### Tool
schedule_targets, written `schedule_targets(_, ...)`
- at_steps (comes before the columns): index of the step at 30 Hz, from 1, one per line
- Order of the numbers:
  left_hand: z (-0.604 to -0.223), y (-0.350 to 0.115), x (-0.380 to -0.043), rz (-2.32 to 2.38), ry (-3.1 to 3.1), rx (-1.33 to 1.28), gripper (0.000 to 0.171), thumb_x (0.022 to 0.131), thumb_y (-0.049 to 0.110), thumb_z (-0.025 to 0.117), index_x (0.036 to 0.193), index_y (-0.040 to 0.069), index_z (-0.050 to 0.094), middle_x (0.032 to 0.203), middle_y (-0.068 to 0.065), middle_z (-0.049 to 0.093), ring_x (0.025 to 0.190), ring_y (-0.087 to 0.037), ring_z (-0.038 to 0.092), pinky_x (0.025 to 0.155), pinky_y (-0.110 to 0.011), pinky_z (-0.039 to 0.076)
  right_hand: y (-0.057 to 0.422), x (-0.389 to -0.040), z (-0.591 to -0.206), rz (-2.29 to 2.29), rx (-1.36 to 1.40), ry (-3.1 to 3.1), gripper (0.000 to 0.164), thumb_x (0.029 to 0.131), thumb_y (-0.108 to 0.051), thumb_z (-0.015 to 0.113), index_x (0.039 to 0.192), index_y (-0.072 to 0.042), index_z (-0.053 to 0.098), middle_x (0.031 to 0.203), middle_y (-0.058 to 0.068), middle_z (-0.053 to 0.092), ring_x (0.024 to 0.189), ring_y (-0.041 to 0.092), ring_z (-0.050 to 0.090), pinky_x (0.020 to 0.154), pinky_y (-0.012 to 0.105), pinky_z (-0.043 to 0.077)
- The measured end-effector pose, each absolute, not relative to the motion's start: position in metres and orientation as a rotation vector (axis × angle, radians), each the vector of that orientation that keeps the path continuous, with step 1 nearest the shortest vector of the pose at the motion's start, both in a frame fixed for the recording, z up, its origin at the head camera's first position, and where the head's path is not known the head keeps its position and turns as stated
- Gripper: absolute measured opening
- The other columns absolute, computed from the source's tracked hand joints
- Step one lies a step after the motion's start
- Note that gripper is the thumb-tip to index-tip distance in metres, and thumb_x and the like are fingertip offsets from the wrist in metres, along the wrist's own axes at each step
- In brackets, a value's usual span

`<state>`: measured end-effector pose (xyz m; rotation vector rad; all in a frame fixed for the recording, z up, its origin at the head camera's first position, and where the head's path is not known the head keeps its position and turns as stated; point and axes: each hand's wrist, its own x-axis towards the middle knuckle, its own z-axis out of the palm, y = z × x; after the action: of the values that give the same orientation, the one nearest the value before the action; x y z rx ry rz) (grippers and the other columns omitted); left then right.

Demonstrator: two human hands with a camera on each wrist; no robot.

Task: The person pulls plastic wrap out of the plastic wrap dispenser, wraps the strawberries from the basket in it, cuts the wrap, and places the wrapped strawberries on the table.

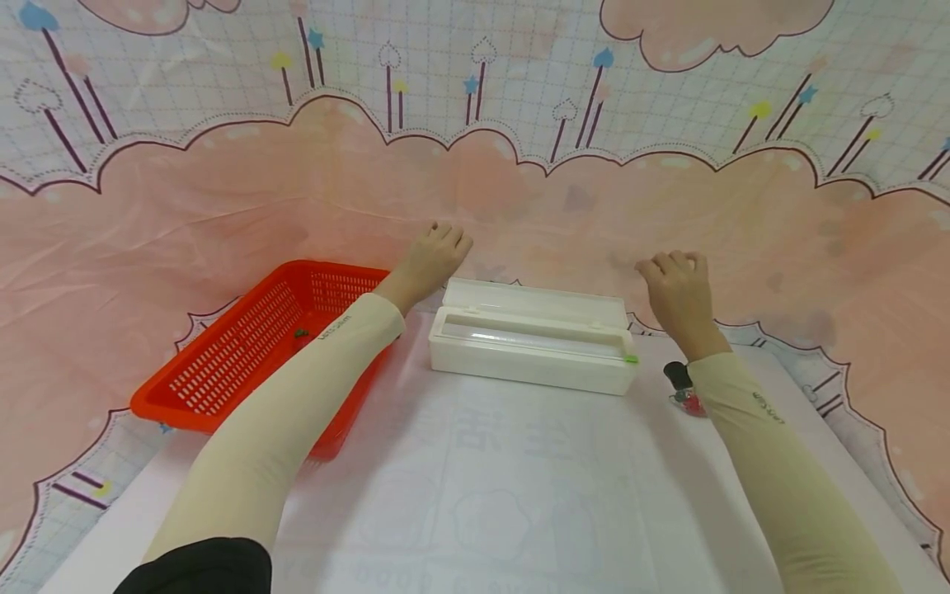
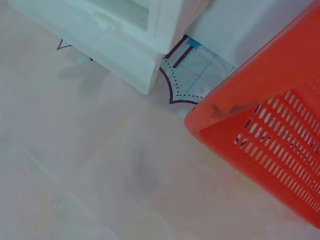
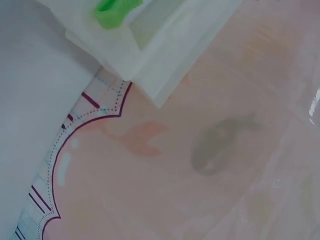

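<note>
Running from left to right on the white table [image 1: 490, 462], the white box [image 1: 527, 371] has its long axis nearly crosswise to me, with the right end slightly nearer to my head camera. Its lid [image 1: 534, 303] stands open on the far side and leans away from me. Inside, a pale glossy strip [image 1: 534, 340] follows the same long axis, and a green tab [image 1: 631, 359] sits at the right end of the front rim.

I see the left hand [image 1: 434, 257] raised near the box's left end, and the right hand [image 1: 679, 293] raised beyond its right end, well apart from the other. On both, the fingers are bent and close together; whether they pinch something thin and clear, I cannot tell from here. Left of the box I have the red basket [image 1: 166, 406], slanting, under the left forearm. A small black-capped object [image 1: 677, 376] lies beside the right forearm.
</note>
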<state>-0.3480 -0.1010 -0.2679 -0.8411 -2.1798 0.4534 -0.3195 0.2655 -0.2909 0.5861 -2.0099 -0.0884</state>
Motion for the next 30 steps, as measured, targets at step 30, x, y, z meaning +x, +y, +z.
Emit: schedule_targets(30, -0.254, -0.1, -0.34, 0.372, -2.066, -0.743, 0.009, 0.091, 0.001, 0.053, 0.1, 0.002, 0.057, 0.094, -0.013, 0.063, 0.087, -0.027, 0.061, 0.083, -0.037, 0.049, 0.265, -0.311, -0.271, -0.016, 0.568, -1.965, 0.012, 0.086, 0.007, 0.056, 0.089, 0.002, 0.066, 0.082, 0.02, 0.067, 0.08, 0.037, 0.06, 0.081, 0.054, 0.043)
